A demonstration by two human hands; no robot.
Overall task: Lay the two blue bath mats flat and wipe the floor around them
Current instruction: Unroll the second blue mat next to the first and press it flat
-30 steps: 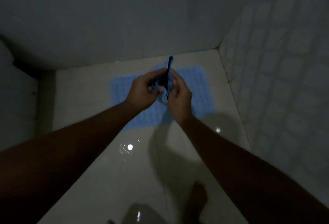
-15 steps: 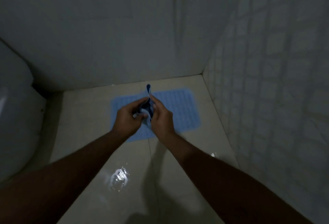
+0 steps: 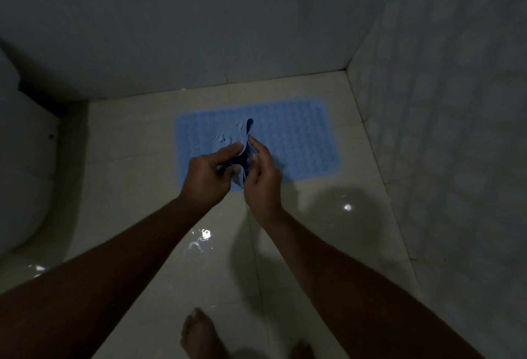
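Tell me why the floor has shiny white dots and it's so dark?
Head view: the room is dim, so the walls look grey and grainy; the white dots are light glaring off the wet floor, one near the right hand's shadow; the wide lens bends the edges.

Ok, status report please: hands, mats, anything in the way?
Both hands, left hand and right hand, hold folded mat. Other mat flat on floor. Floor wet; nothing blocking.

I'm standing barefoot in a dim home bathroom: tiled walls (image 3: 445,136), wet floor (image 3: 137,136), toilet (image 3: 22,164) beside me.
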